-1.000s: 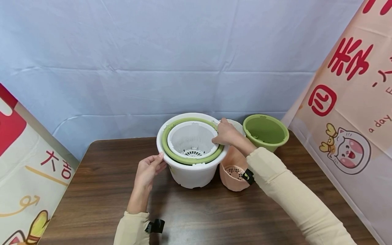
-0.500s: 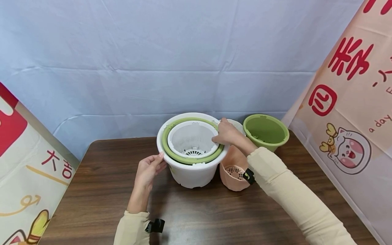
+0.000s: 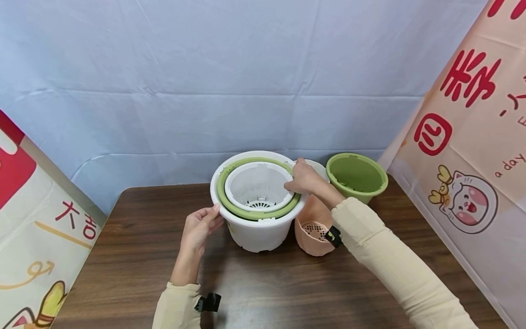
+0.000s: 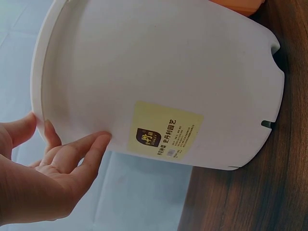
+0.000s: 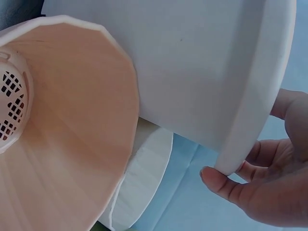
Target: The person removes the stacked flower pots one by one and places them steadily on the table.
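Observation:
A large white flowerpot [image 3: 258,238] stands upright on the table, with a green pot [image 3: 221,188] nested in it. Inside the green one sits a smaller white pot [image 3: 248,183] with a slotted bottom. My left hand [image 3: 197,230] pinches the large pot's rim at its left side, thumb on the rim and fingers beneath it. On the pot's wall, a yellow label [image 4: 166,130] shows in the left wrist view. At the right side my right hand [image 3: 307,179] grips the same rim, thumb inward; the right wrist view shows the rim [image 5: 250,96] between thumb and fingers.
A peach pot [image 3: 307,217] with a perforated bottom stands close on the right, under my right forearm. Behind it is another white pot [image 3: 319,170], partly hidden. Farther right stands a green pot [image 3: 356,176]. A pale blue cloth [image 3: 164,123] hangs behind the wooden table [image 3: 135,246].

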A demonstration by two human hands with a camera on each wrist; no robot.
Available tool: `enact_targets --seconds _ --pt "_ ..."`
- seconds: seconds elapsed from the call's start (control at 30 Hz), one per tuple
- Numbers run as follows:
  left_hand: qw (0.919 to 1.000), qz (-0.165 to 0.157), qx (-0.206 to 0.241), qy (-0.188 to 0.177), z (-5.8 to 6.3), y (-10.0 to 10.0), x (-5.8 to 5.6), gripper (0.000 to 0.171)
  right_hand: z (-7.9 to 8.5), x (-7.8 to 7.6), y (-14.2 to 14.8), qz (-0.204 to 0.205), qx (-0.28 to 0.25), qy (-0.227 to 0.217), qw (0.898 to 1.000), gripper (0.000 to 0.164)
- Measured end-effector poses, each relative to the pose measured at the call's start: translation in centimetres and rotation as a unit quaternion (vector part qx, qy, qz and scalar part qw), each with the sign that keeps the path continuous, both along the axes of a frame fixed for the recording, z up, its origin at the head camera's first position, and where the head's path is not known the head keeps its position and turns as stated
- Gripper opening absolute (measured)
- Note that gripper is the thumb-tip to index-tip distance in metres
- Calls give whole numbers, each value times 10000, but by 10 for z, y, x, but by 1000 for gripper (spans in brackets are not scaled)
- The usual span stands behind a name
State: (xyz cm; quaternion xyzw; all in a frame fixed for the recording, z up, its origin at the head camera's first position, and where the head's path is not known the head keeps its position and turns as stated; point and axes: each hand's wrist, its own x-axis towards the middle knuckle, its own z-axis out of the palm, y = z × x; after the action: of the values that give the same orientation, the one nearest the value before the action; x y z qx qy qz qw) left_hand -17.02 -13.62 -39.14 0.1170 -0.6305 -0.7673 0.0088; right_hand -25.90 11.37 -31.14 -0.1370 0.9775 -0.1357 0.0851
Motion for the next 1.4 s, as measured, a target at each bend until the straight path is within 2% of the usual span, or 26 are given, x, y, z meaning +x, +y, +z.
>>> enact_targets --seconds 0.2,0.6,1.27,1.4 --pt "10000 8 2 6 0 0 -1 14 -2 -1 1 35 -127 56 9999 24" --pt "10000 18 36 6 0 0 0 13 -3 -1 4 -134 -492 -119 9986 22" --pt "10000 9 29 31 0 0 1 13 -5 -1 8 -47 -790 -65 9968 26" --pt "10000 9 3 29 1 1 1 14 -4 -2 9 67 -1014 41 9948 30"
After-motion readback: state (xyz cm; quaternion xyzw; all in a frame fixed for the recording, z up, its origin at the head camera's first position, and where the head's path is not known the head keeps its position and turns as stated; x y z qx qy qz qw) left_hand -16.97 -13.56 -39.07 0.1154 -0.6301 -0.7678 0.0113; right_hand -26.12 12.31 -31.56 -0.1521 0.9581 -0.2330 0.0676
